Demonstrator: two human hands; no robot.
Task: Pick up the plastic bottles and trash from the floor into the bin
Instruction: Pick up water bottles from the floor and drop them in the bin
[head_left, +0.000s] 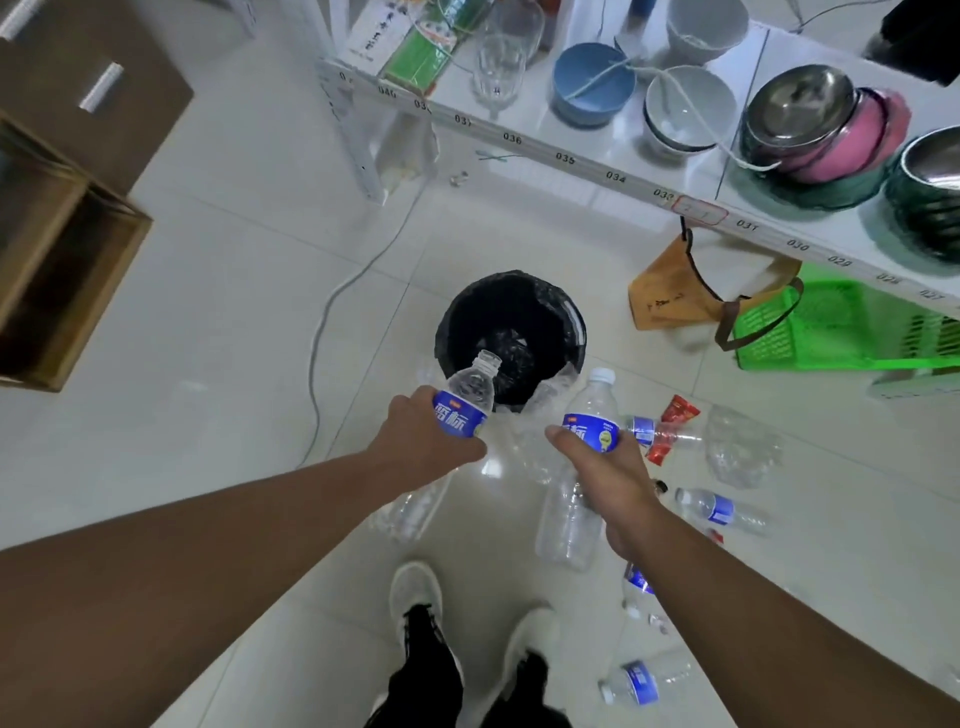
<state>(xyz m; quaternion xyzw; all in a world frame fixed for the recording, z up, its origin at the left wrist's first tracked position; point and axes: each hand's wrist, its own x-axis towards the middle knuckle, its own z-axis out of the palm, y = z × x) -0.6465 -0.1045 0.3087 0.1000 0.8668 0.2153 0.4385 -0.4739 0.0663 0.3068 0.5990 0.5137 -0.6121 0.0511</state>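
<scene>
A round bin with a black liner (457, 317) stands on the tiled floor ahead of me. My left hand (421, 436) grips a clear uncapped bottle with a blue label (467, 395), its neck tilted over the bin's near rim. My right hand (608, 467) holds a second blue-label bottle with a white cap (595, 410) just right of the bin. Several empty plastic bottles lie on the floor: a large clear one (566, 525), a small one (719, 509), another near my feet (641, 680). A red wrapper (675, 413) lies beside a crushed clear bottle (743, 447).
A white shelf (566, 156) with bowls, glasses and metal pots runs along the upper right. Under it sit a green basket (810, 332) and a brown paper bag (670, 291). A wooden crate (57, 280) is at left. A white cable (322, 332) crosses the floor.
</scene>
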